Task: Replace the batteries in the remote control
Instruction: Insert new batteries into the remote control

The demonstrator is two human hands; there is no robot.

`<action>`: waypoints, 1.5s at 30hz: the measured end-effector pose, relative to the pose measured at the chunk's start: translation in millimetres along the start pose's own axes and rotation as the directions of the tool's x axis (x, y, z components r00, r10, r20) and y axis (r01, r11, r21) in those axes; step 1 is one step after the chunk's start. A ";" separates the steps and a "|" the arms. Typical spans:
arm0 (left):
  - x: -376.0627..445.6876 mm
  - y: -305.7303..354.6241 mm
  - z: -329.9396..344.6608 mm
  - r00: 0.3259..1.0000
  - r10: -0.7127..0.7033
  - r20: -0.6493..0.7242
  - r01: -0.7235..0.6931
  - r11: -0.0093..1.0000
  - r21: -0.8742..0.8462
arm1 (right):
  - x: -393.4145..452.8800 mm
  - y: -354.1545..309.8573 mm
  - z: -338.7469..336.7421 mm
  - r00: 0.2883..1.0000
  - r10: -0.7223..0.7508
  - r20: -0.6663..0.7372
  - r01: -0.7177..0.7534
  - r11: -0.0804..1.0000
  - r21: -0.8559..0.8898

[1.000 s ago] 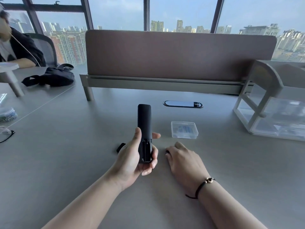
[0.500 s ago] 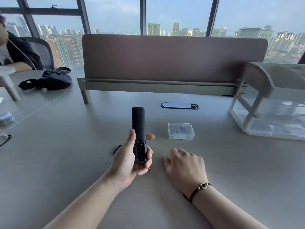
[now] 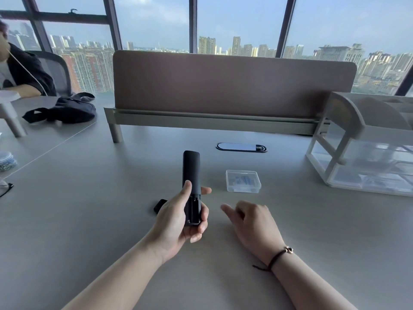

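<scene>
My left hand (image 3: 176, 222) holds a black remote control (image 3: 191, 175) with its back up and its far end pointing away from me. The battery compartment (image 3: 194, 209) at the near end is open and looks dark inside. A small black cover (image 3: 160, 205) lies on the table just left of that hand. My right hand (image 3: 250, 222) hovers low over the table to the right of the remote, fingers curled under and blurred; what they hold, if anything, is hidden. A clear plastic box (image 3: 243, 181) with blue-white contents sits beyond it.
A brown desk divider (image 3: 232, 86) stands across the back, with an oval cable port (image 3: 241, 147) in front of it. A white translucent organiser (image 3: 366, 153) fills the right side. At the far left are a black bag (image 3: 67, 109) and a seated person (image 3: 20, 72).
My right hand lay flat on the table beside the remote; now it is raised a little with its fingers curled in. My left hand keeps the remote in much the same pose.
</scene>
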State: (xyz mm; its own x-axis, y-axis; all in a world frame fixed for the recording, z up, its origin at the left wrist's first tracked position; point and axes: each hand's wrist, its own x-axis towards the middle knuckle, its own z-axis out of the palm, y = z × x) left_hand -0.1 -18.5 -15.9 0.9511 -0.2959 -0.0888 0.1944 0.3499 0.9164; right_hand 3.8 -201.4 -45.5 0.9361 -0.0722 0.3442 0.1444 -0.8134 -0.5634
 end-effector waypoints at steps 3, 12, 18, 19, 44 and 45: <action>-0.6 -1.6 2.5 1.000 -0.022 0.012 0.021 0.999 0.031 | 10.3 3.8 -8.7 0.982 0.190 0.011 -0.177 0.893 0.413; -3.0 -8.4 12.5 0.996 0.067 0.053 -0.076 0.978 0.195 | 13.8 -21.0 4.9 0.913 0.223 0.342 -0.405 0.399 0.822; 0.3 -11.4 8.8 0.990 0.140 0.031 -0.143 0.944 0.296 | 10.8 -12.8 1.7 0.901 0.193 0.389 -0.433 0.332 0.838; 1.3 -13.4 7.3 0.986 0.163 0.036 -0.166 0.922 0.349 | 10.2 -13.4 2.3 0.907 0.179 0.382 -0.422 0.356 0.834; 2.1 -5.2 4.6 0.971 0.225 -0.079 -0.202 0.953 0.224 | -3.2 -26.5 -19.8 0.895 -0.117 0.431 -0.358 0.389 0.849; 1.8 -4.5 4.9 0.971 0.217 -0.096 -0.192 0.956 0.220 | -3.8 -28.0 -20.9 0.898 -0.117 0.423 -0.348 0.398 0.849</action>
State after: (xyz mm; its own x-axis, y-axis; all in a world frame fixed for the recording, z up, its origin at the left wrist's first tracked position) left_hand -0.4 -25.0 -18.3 0.9892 -0.1258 0.0754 -0.0497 0.1960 0.9794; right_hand -10.6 -190.3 -15.3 0.9597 0.2750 0.0574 0.0040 0.1910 -0.9816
